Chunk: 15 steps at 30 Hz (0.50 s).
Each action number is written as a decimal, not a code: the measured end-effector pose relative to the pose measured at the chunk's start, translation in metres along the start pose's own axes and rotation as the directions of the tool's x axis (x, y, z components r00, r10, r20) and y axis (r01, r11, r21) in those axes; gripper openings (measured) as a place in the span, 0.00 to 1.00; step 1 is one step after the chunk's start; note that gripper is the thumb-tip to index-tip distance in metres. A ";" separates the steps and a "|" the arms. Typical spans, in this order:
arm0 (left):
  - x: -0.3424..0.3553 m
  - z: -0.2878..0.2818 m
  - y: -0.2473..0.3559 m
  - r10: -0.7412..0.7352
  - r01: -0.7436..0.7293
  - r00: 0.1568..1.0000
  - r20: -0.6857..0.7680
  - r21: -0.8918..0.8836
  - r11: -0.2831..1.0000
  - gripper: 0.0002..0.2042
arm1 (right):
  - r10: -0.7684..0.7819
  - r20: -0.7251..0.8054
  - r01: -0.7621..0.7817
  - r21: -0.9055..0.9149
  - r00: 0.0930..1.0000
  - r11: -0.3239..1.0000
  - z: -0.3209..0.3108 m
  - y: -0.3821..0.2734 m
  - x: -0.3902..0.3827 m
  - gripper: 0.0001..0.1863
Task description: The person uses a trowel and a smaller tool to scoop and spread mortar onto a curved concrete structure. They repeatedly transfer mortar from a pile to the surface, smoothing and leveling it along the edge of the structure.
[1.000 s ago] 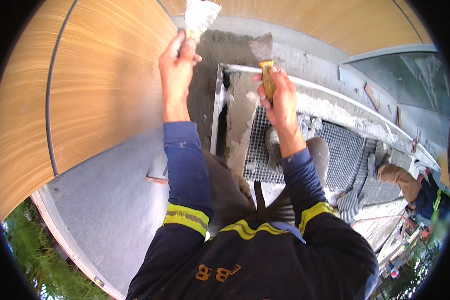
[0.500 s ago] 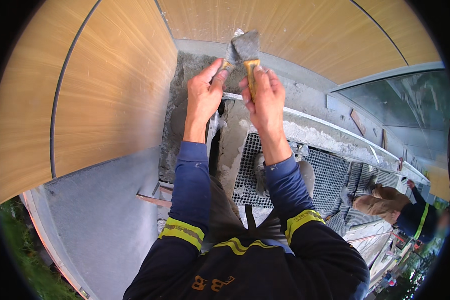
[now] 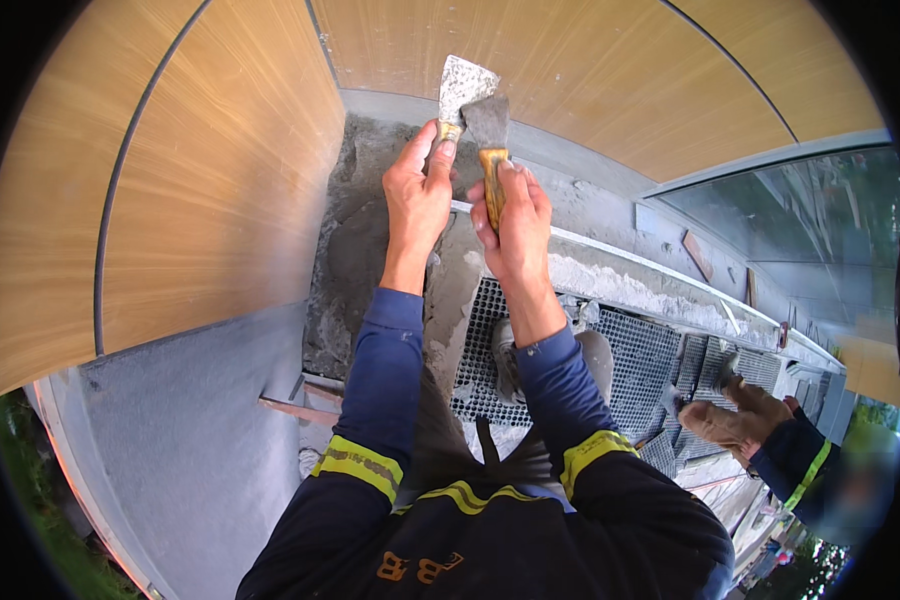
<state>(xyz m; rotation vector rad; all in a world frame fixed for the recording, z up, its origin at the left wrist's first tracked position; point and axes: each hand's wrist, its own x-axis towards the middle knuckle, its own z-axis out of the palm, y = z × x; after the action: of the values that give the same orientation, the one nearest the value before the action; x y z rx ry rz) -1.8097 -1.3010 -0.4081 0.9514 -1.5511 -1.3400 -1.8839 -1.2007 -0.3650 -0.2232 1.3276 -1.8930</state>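
Before me, my left hand (image 3: 418, 195) is closed round the handle of a putty knife (image 3: 464, 84) whose broad blade is speckled with pale mortar. A second putty knife (image 3: 487, 122), with a dark grey blade and a worn yellow handle, sits in my right hand (image 3: 518, 215). The right blade overlaps the lower part of the left one, and they seem to touch. Both blades point away from me, in front of the wood-look panels. Under my hands runs a rough strip of grey mortar (image 3: 355, 240) along the foot of the left panel.
Wood-look panels (image 3: 220, 170) rise left and ahead. A black perforated mat (image 3: 640, 345) lies around my feet, beside a mortar-crusted ledge (image 3: 620, 280). To the left is a grey slab (image 3: 200, 430) with a metal angle piece (image 3: 300, 400). A co-worker (image 3: 760, 430) bends at the right.
The right blade has slid down across the left one, baring more of the left blade's mortar-spotted face. The view has shifted slightly. At the right, the co-worker has changed posture.
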 end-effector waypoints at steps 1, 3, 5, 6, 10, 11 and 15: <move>0.001 -0.004 -0.006 0.034 -0.035 0.999 0.010 0.055 0.998 0.17 | -0.008 -0.019 0.008 0.005 1.000 1.000 0.004 -0.005 0.004 0.13; 0.004 -0.013 -0.009 0.105 -0.114 0.992 0.069 0.135 0.984 0.16 | -0.063 0.002 0.063 0.016 0.998 0.998 0.003 -0.017 0.012 0.13; 0.002 -0.022 -0.002 -0.103 0.099 0.987 0.121 0.042 0.994 0.18 | -0.136 0.060 0.138 -0.023 0.989 0.990 -0.007 -0.031 0.013 0.14; 0.004 -0.029 0.006 -0.195 0.198 0.969 0.153 -0.004 0.980 0.18 | -0.178 0.095 0.183 -0.039 0.979 0.982 -0.011 -0.041 0.013 0.14; 0.013 -0.058 0.014 -0.264 0.332 0.907 0.328 -0.172 0.927 0.19 | -0.452 0.375 0.586 -0.454 0.809 0.672 -0.062 -0.056 0.017 0.18; 0.012 -0.062 0.015 -0.252 0.325 0.894 0.370 -0.147 0.934 0.20 | -0.439 0.499 0.665 -0.545 0.747 0.511 -0.074 -0.068 0.017 0.20; 0.005 -0.054 0.018 -0.174 0.297 0.871 0.460 -0.211 0.931 0.19 | -0.407 0.642 0.755 -0.603 0.650 0.256 -0.088 -0.091 0.028 0.19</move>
<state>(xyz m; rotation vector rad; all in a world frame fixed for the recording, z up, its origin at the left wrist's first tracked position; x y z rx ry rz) -1.7608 -1.3214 -0.3861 0.7108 -1.5399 -1.9989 -1.9967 -1.1447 -0.3331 -1.7732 1.9690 -1.3743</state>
